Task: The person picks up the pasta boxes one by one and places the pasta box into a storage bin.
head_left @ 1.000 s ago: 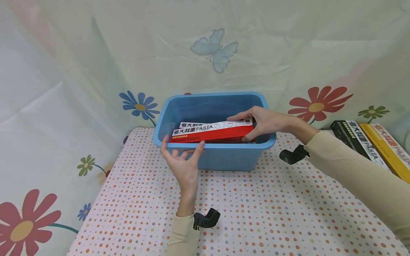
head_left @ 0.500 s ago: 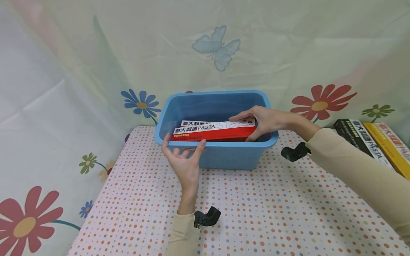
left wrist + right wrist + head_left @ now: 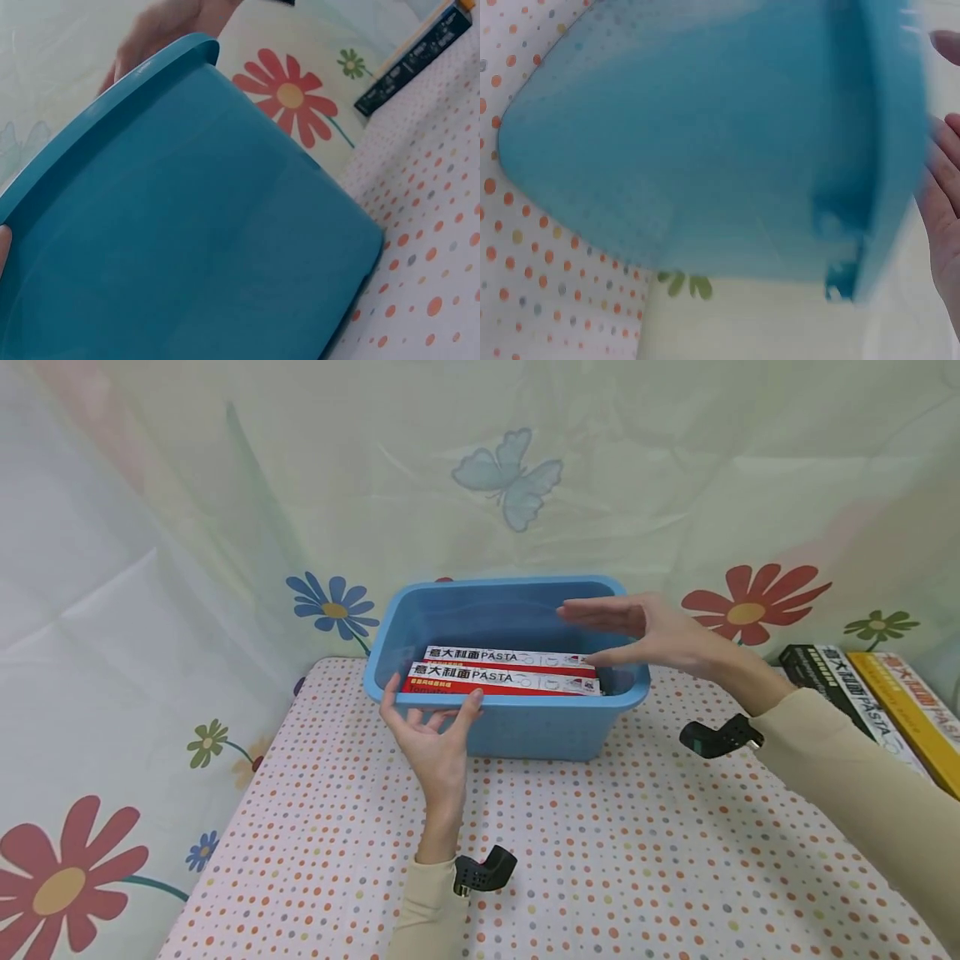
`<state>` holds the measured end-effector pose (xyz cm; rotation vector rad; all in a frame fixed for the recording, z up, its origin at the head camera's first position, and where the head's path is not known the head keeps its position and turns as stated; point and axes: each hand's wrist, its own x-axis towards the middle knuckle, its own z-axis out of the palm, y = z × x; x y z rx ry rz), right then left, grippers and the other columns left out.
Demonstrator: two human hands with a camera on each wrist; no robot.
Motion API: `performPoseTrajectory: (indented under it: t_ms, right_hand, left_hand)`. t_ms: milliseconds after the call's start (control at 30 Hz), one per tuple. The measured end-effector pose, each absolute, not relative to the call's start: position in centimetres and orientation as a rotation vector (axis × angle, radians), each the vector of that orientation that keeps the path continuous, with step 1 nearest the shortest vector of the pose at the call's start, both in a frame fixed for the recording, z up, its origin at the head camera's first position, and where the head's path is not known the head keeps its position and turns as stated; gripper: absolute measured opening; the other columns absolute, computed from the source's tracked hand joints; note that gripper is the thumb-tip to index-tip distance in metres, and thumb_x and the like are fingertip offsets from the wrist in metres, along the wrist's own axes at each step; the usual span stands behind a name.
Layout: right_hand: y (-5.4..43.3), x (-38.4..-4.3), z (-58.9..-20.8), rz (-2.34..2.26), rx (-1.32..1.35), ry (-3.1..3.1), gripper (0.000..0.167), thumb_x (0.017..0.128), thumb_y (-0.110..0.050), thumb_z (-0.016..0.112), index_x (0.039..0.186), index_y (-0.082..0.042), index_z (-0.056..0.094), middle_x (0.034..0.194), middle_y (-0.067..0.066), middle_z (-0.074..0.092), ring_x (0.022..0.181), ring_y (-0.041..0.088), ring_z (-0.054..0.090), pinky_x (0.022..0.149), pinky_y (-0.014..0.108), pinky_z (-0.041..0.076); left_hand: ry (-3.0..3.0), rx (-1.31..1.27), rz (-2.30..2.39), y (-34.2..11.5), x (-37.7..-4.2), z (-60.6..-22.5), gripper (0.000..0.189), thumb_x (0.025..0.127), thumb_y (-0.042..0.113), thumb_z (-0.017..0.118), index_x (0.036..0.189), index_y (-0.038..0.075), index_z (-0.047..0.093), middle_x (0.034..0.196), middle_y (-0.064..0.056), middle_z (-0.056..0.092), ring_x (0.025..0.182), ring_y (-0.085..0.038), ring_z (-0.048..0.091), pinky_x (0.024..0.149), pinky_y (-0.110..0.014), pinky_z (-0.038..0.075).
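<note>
Two red-and-white pasta boxes lie side by side in the blue plastic tub [image 3: 536,727]: a front pasta box [image 3: 510,680] and a rear pasta box [image 3: 551,658]. My left hand [image 3: 433,743] grips the tub's front rim near its left corner, thumb and forefinger at the edge. Over the tub's right end, my right hand [image 3: 660,631] is held with straight fingers and nothing in its grasp. The left wrist view shows the tub's outer wall [image 3: 195,210] and the right hand [image 3: 169,34] beyond the rim. In the right wrist view, fingers [image 3: 945,180] show past the blurred rim.
At the far right lie a black pasta box [image 3: 840,693] and a yellow pasta box [image 3: 900,710], side by side. A dotted cloth [image 3: 570,860] covers the table. A flowered curtain [image 3: 337,485] hangs behind and at the left.
The right hand has let go of the front pasta box and risen to the right. That box, tilted before, now lies level beside the other. The left hand stays on the rim.
</note>
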<state>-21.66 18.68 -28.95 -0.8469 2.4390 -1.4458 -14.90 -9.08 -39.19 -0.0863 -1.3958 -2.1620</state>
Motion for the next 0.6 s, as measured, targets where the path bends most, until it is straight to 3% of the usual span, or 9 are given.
performPoseTrajectory:
  t_ms: [133,400,500,600]
  right_hand:
    - [21.6,-19.7,-28.9,-1.54,-0.779,2.551,0.066,0.094,0.001,0.076,0.154,-0.01,0.052,0.154,0.004,0.057,0.139,0.009,0.054,0.099,0.017,0.057]
    - [31.3,-15.9,-32.3,-1.512,-0.456,2.823,0.063,0.098,0.004,0.068,0.156,-0.012,0.049,0.141,-0.026,0.059,0.126,-0.013,0.053,0.09,0.001,0.049]
    - [35.2,-14.5,-34.8,-1.517,-0.29,2.852,0.062,0.106,-0.002,0.059,0.163,-0.017,0.038,0.15,-0.029,0.049,0.135,-0.016,0.042,0.095,-0.001,0.045]
    - [38.5,-13.2,-37.5,-1.537,-0.13,2.904,0.062,0.111,-0.01,0.049,0.167,-0.022,0.026,0.162,-0.025,0.035,0.148,-0.01,0.028,0.107,-0.001,0.035]
  left_hand:
    - [-1.396,-0.085,-2.173,-9.0,-15.0,-39.3,0.093,0.086,-0.004,0.083,0.157,0.012,0.024,0.134,-0.041,0.047,0.078,-0.023,0.07,0.078,-0.043,0.069]
    - [-1.382,-0.083,-2.171,-9.3,-15.5,-39.4,0.096,0.084,-0.002,0.085,0.157,0.016,0.026,0.131,-0.042,0.047,0.078,-0.024,0.07,0.076,-0.044,0.069]
    - [-1.375,-0.083,-2.161,-9.6,-15.7,-39.5,0.096,0.084,-0.002,0.086,0.157,0.016,0.026,0.131,-0.042,0.047,0.078,-0.024,0.07,0.076,-0.044,0.069]
    - [-1.371,-0.083,-2.15,-9.9,-15.8,-39.6,0.096,0.085,-0.001,0.086,0.157,0.016,0.025,0.132,-0.042,0.047,0.079,-0.024,0.07,0.076,-0.045,0.069]
